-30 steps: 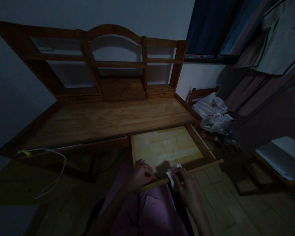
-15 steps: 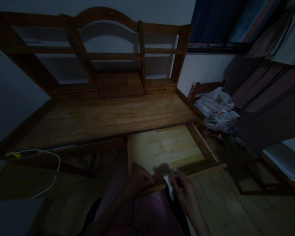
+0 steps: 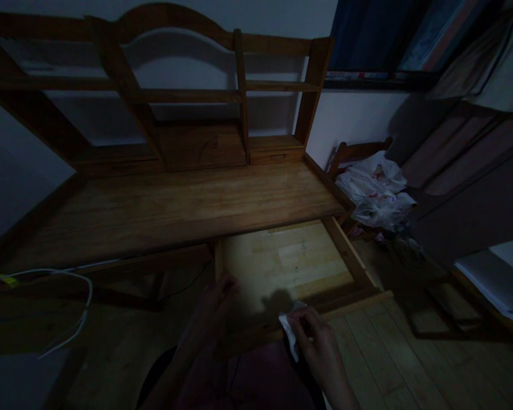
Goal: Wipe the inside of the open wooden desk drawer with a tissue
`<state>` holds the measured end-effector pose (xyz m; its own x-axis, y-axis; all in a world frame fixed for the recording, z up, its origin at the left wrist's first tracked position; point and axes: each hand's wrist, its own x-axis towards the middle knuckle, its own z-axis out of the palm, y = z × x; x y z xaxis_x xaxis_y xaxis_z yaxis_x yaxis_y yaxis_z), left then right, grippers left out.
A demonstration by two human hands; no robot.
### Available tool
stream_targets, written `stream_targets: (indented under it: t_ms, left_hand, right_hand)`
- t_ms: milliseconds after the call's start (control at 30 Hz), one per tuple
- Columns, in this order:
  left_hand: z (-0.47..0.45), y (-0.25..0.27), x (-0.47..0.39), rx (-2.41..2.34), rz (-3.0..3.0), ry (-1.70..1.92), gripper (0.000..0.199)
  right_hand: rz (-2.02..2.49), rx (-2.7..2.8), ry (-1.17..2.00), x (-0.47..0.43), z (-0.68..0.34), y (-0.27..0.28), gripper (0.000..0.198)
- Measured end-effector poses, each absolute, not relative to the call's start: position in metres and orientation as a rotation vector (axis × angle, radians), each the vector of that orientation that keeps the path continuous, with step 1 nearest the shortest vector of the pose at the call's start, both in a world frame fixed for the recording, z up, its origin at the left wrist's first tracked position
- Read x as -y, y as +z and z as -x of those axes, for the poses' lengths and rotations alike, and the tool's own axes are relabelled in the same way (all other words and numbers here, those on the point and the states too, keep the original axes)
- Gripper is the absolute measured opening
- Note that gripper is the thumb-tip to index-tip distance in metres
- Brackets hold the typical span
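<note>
Right hand pinches a white cloth on the drawer's front rim. Left hand looks curled on the near-left corner, though it's dim.

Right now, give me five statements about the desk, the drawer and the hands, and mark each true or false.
1. The drawer is pulled out. True.
2. The right hand holds a white cloth. True.
3. The left hand lies flat on the desk. False: it is at the drawer's front left corner.
4. A laptop sits in the drawer. False: only its bare wooden bottom shows.
5. A white cable hangs off the desk's left front edge. True.
</note>
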<state>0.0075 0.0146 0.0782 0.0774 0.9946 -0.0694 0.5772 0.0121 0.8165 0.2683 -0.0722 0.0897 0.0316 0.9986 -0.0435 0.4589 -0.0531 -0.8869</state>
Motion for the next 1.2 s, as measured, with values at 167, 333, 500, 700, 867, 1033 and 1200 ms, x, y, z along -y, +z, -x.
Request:
stream_targets:
  t_ms: [167, 333, 500, 700, 867, 1033, 1200]
  left_hand:
    - [0.006, 0.085, -0.013, -1.576, -1.647, 0.593, 0.021]
    - [0.01, 0.078, 0.003, -1.489, -1.762, 0.449, 0.019]
    - [0.009, 0.08, 0.016, -1.418, -1.772, 0.415, 0.019]
    - [0.016, 0.079, 0.019, -1.308, -1.865, 0.409, 0.016]
    - [0.02, 0.077, 0.024, -1.272, -1.935, 0.404, 0.014]
    - [0.016, 0.084, 0.03, -1.206, -2.019, 0.382, 0.015]
    - [0.013, 0.078, 0.035, -1.261, -2.044, 0.465, 0.011]
  right_hand:
    - [1.612, 1.523, 0.93, 0.071, -0.268, 0.09, 0.025]
    - [1.609, 1.539, 0.875, 0.07, -0.267, 0.09, 0.027]
    - [1.626, 1.532, 0.825, 0.072, -0.263, 0.091, 0.031]
    - [1.661, 1.505, 0.763, 0.077, -0.257, 0.089, 0.031]
    - [1.66, 1.478, 0.748, 0.081, -0.252, 0.086, 0.033]
    - [1.655, 1.471, 0.719, 0.084, -0.248, 0.082, 0.032]
    - [1.672, 1.52, 0.663, 0.086, -0.246, 0.082, 0.03]
